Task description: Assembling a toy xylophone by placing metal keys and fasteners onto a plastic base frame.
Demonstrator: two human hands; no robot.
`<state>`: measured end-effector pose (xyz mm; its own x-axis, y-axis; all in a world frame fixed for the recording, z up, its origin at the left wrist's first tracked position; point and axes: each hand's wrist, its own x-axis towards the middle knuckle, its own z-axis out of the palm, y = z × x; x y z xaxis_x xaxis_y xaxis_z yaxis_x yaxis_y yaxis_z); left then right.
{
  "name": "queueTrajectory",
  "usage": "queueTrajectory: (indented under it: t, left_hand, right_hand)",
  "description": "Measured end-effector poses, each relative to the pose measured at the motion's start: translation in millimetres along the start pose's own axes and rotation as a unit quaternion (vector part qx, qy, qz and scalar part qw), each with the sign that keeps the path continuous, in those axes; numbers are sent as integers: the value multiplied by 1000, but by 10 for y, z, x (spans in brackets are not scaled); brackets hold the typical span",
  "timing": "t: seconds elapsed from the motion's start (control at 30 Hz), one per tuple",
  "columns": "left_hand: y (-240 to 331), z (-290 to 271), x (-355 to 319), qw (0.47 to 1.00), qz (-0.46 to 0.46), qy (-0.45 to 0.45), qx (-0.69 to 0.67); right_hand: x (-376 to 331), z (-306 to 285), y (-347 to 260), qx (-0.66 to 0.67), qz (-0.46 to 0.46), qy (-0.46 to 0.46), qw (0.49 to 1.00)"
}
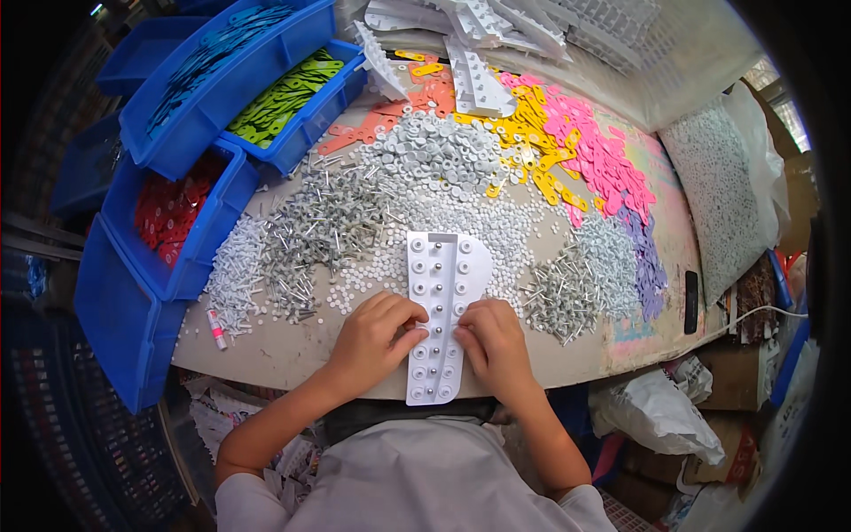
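A long white plastic tray (446,306) lies near the table's front edge, running away from me. Metal pin heads (438,266) line its middle channel, and white plastic rings (461,268) sit in a column along each side. My left hand (377,341) is at the tray's left edge, thumb and index finger drawn together over that column. On the opposite edge, my right hand (498,346) is closed in a similar pinch. Whatever small piece either hand may hold is hidden by the fingers.
Beyond the tray spread heaps of metal pins (332,213), white caps (434,146) and flat tabs in yellow (523,124), pink (594,146) and purple (645,266). Blue bins (199,257) stand left. A bulging bag (722,177) and a black phone-like bar (690,301) are right.
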<state>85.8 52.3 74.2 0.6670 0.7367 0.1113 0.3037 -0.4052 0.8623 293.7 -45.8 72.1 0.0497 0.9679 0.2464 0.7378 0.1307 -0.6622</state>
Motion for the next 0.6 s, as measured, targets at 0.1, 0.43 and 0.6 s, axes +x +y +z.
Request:
queueTrajectory:
  t: [0.1,0.43,0.6]
  left_hand:
    - [-88,14,-25,996,67,22,51]
    - [-200,-151,98,973,181,85,113]
    - [-256,-521,1040,981,-14,191,31]
  right_hand:
    - [-45,39,2,-26,-25,30,999]
    - [-80,-8,-111,-139,-105,36,984]
    - [-51,-23,-31,-35,-37,-7,999]
